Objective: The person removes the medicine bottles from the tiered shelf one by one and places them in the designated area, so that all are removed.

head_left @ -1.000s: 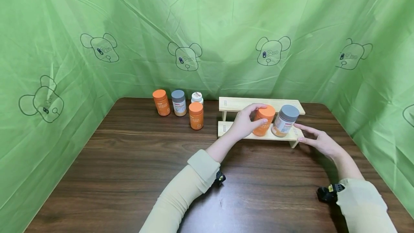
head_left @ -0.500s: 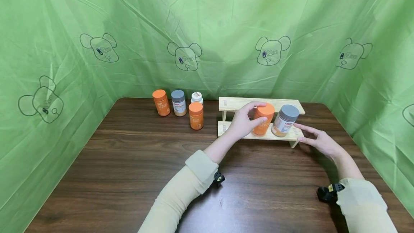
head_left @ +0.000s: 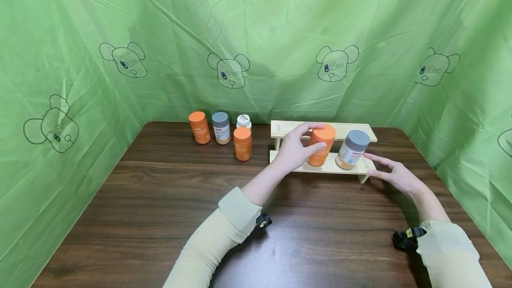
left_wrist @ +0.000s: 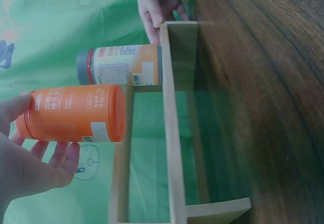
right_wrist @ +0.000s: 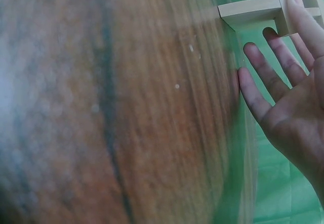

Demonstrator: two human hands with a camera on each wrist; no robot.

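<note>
My left hand (head_left: 308,140) grips an orange bottle (head_left: 320,148) with an orange cap and holds it tilted just above the lower step of a small two-step wooden rack (head_left: 298,169). In the left wrist view the orange bottle (left_wrist: 71,114) hangs clear of the rack's lower board (left_wrist: 169,133), with my fingers (left_wrist: 55,155) curled round it. A grey-capped bottle (head_left: 352,149) stands on the lower step at the right. My right hand (head_left: 390,170) lies flat with straight fingers (right_wrist: 268,72) against the rack's right end (right_wrist: 250,9).
Four bottles stand at the back left of the dark wooden table (head_left: 160,217): an orange one (head_left: 199,126), a grey-capped one (head_left: 221,128), a white-capped one (head_left: 243,121) and another orange one (head_left: 242,143). Green cloth (head_left: 256,34) walls in the table.
My left hand has carried the orange bottle a little left and up, away from the grey-capped bottle. My right hand has stayed at the rack's end.
</note>
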